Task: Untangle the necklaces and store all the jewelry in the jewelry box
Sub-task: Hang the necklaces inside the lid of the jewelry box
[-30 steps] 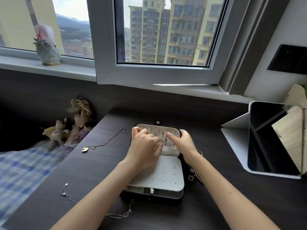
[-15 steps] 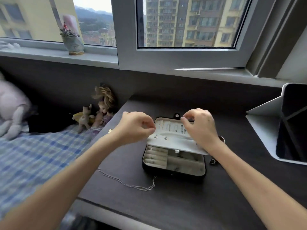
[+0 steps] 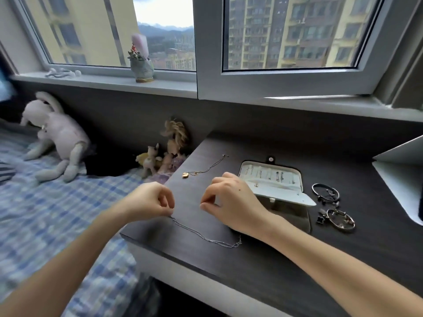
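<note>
The open jewelry box (image 3: 274, 187) lies on the dark desk (image 3: 263, 266), its pale earring panel raised over the tray. My right hand (image 3: 231, 200) hovers just left of the box and hides its near left corner; thumb and forefinger are pinched together with nothing visible between them. My left hand (image 3: 150, 200) has curled fingers and pinches the left end of a thin silver necklace (image 3: 206, 236) that trails right along the desk. A gold necklace (image 3: 199, 172) with a pendant lies farther back. Two bracelets (image 3: 326, 193) (image 3: 341, 220) and a black clover charm (image 3: 320, 218) lie right of the box.
The desk's front left corner (image 3: 124, 235) is just below my left hand. A bed with a blue plaid sheet (image 3: 45, 213) and a plush rabbit (image 3: 57, 138) is to the left. Small dolls (image 3: 160, 156) sit at the desk's left edge. A white stand (image 3: 398, 170) occupies the right.
Both hands have left the jewelry box's panel and moved left to the silver necklace; my left hand now pinches its end. The view has swung left.
</note>
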Demonstrator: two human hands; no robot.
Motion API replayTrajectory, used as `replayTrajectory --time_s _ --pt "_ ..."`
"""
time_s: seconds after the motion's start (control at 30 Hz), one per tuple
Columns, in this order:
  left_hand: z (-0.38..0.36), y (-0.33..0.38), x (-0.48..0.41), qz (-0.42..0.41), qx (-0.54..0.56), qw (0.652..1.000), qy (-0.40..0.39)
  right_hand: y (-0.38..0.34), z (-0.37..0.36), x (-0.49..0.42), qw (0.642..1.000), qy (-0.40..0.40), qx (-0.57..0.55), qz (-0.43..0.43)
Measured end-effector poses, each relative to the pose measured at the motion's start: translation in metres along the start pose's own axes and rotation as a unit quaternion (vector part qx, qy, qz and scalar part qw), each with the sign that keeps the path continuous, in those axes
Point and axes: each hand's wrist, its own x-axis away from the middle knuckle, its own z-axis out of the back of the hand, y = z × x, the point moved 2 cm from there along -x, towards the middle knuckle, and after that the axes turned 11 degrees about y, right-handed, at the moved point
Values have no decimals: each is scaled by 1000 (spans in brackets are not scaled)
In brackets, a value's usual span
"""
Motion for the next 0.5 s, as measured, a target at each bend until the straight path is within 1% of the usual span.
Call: replayTrajectory --time_s 0.1,0.23,0.4,0.43,0.5 --pt "0 5 3 -27 -21 999 -10 -5 -5 1 1000 -14 1 0" --pt "-8 0 -1 -63 -27 996 -64 -7 -7 3 999 -31 -6 -9" --pt "-14 0 -3 -88 -113 986 -89 -8 -9 3 999 -42 -19 -20" --pt "-12 2 -3 -91 -105 987 -82 -9 -9 2 998 -44 -27 -25" --pt "0 9 -4 -92 -40 993 -56 -11 -7 0 997 -38 -54 -42"
